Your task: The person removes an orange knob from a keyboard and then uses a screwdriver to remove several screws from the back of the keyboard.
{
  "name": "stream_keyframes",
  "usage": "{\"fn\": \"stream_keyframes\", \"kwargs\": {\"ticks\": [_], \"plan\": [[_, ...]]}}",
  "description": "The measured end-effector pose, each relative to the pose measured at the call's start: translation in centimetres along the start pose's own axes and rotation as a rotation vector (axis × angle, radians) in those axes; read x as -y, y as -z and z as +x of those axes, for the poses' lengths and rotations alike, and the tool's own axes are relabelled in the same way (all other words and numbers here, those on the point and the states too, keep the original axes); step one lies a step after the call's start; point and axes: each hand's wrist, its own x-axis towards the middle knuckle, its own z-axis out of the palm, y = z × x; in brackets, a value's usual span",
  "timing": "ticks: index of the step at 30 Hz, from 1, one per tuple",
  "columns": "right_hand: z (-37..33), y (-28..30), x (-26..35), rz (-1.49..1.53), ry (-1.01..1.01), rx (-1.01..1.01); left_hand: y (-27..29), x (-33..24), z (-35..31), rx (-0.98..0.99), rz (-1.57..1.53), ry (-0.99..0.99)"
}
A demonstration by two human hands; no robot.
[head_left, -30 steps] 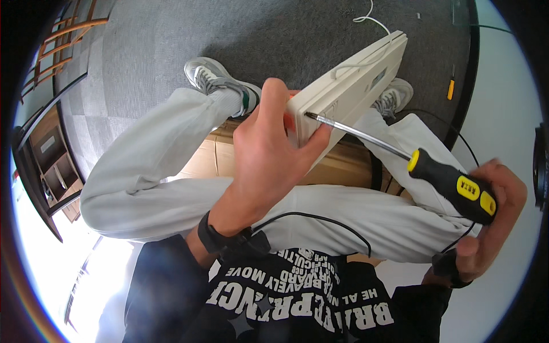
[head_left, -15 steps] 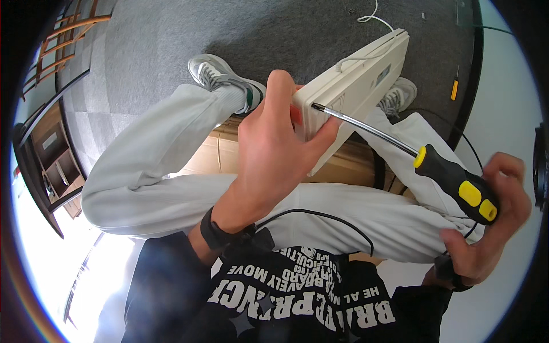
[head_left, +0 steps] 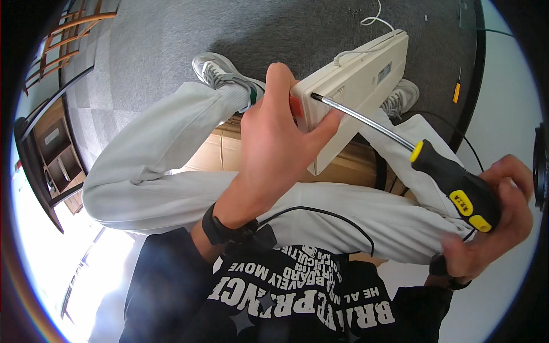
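My left hand [head_left: 274, 134] is closed on the near end of a long cream plastic device [head_left: 366, 77], keyboard-like in shape, which stands tilted on its edge. A small red part [head_left: 295, 106] shows beside my fingers. A black-and-yellow screwdriver [head_left: 454, 177] slants across from the right. Its shaft tip meets the device's corner, close to my left thumb; whether it sits on a screw cannot be made out. My right hand [head_left: 497, 220] curls loosely around the handle's end, fingers against its far side and the thumb, smeared by motion, apart from it.
A white cable [head_left: 366, 52] runs along the device and off beyond it. Under it lies a cardboard box [head_left: 220, 150] between my legs. On the dark carpet at right rests a second, yellow-handled screwdriver [head_left: 457, 91]. A black cord [head_left: 320, 211] crosses my lap. Wooden furniture stands at far left.
The screwdriver's handle has turned about its axis and sunk slightly lower. My right-hand fingers have shifted around it. My left hand keeps its hold on the device.
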Motion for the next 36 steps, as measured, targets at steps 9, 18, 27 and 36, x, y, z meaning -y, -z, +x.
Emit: {"fn": "stream_keyframes", "kwargs": {"ticks": [9, 18, 27, 36], "plan": [[-2.6, 0.9, 1.0, -0.027, -0.304, -0.256, -0.3, 0.2, -0.9, 0.000, 0.062, -0.112], [-2.5, 5.0, 1.0, -0.248, 0.117, 0.318, -0.2, 0.5, -0.9, -0.011, 0.014, -0.112], [-0.7, 2.1, -0.2, -0.123, 0.005, 0.047, -0.3, -0.5, -0.7, -0.022, 0.065, -0.022], [-2.1, 3.6, -0.5, 0.066, -0.009, 0.257, -0.5, -0.7, -0.8, -0.019, 0.035, -0.028]]}}
